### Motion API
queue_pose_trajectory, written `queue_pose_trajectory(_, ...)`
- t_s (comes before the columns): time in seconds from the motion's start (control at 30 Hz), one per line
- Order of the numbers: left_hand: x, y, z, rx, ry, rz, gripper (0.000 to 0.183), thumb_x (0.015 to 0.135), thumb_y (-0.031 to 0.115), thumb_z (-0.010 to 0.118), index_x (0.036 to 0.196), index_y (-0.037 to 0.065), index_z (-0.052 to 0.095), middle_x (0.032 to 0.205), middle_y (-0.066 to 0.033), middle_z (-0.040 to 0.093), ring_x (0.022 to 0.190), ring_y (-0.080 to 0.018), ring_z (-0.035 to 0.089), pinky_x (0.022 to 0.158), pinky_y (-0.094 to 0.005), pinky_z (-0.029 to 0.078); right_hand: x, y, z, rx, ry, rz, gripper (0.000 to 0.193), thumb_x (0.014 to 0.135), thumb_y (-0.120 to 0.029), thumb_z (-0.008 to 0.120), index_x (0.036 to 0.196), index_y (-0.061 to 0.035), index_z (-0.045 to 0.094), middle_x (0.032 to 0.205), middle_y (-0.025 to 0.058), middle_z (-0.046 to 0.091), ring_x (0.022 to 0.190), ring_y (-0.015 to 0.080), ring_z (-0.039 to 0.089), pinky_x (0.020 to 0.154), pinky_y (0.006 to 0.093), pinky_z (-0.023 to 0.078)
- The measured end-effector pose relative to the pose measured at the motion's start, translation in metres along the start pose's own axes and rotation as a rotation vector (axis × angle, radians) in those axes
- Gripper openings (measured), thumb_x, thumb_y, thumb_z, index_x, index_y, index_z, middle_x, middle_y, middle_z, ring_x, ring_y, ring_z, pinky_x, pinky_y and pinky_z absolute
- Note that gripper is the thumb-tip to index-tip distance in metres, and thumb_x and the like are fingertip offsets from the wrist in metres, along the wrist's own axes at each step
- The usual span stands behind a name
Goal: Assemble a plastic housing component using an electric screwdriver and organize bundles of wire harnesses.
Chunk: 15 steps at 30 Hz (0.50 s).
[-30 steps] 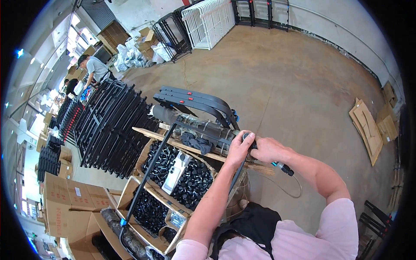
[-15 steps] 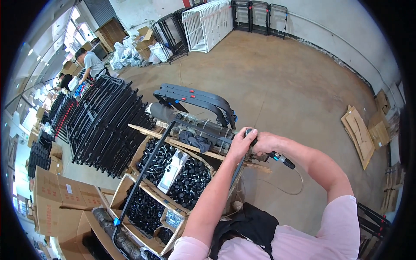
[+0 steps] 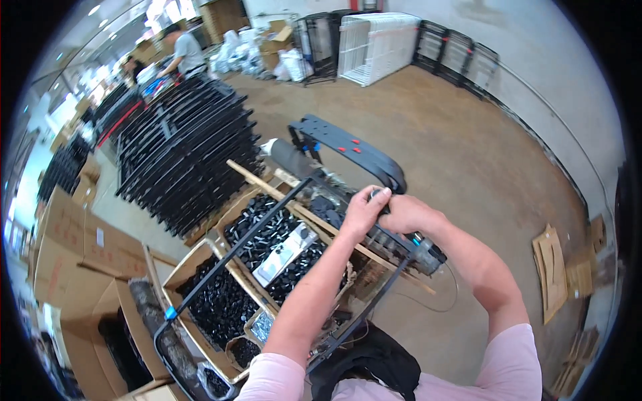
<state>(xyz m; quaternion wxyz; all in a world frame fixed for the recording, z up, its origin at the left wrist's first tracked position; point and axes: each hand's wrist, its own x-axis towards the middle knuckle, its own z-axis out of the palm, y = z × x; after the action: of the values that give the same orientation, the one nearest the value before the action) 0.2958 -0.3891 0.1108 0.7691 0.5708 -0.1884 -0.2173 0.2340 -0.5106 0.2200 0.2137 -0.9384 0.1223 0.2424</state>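
Observation:
My left hand (image 3: 363, 212) is closed at a small black round part (image 3: 376, 194), its thumb lying over it. Right beside it, my right hand (image 3: 409, 215) wraps round an air-powered driver (image 3: 420, 239). The back end of the driver, with a blue ring, sticks out below the fist; its tip is hidden by my hands. A black tube frame (image 3: 244, 239) with a blue clip (image 3: 171, 313) lies across the bench under my arms. Behind my hands stand curved black frame pieces (image 3: 354, 150) with red bits.
Cardboard boxes of black knobs and bolts (image 3: 257, 227) sit left of my arms, with a wooden strip (image 3: 287, 202) along them. Stacked black frames (image 3: 187, 147) stand farther left; a co-worker (image 3: 187, 53) bends behind them. A thin hose (image 3: 449, 304) loops at right. White racks (image 3: 378, 50) line the wall.
The whole view has shifted and turned, so the frame and boxes sit differently. My hands have moved closer together along the black frame, and the right hand still grips the driver.

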Motion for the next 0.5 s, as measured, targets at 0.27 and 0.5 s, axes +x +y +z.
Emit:
queue_pose_trajectory(0.27, 0.106, 0.047, -0.143, -0.054, 0.251, 0.037, 0.025, 0.105, 0.031, 0.065, 0.103, 0.007, 0.07, 0.095, -0.0011, 0.068, 0.086, -0.0119, 0.061, 0.079, -0.0308, 0.052, 0.151, -0.117, -0.043, -0.017, 0.054, -0.207, 0.034, 0.087, -0.03, 0.06, 0.093, -0.0016, 0.078, 0.076, 0.014, 0.077, 0.082, 0.0293, 0.078, 0.081, 0.0432, 0.059)
queue_pose_trajectory(0.5, 0.161, 0.037, -0.192, -0.089, 0.385, 0.062, 0.024, 0.101, 0.031, 0.067, 0.096, 0.007, 0.07, 0.086, -0.0012, 0.064, 0.079, -0.0127, 0.058, 0.072, -0.0314, 0.05, 0.23, -0.149, -0.05, -0.065, 0.046, -0.238, 0.035, 0.089, -0.029, 0.06, 0.104, -0.0027, 0.077, 0.078, 0.0142, 0.078, 0.083, 0.0295, 0.078, 0.081, 0.0424, 0.058)
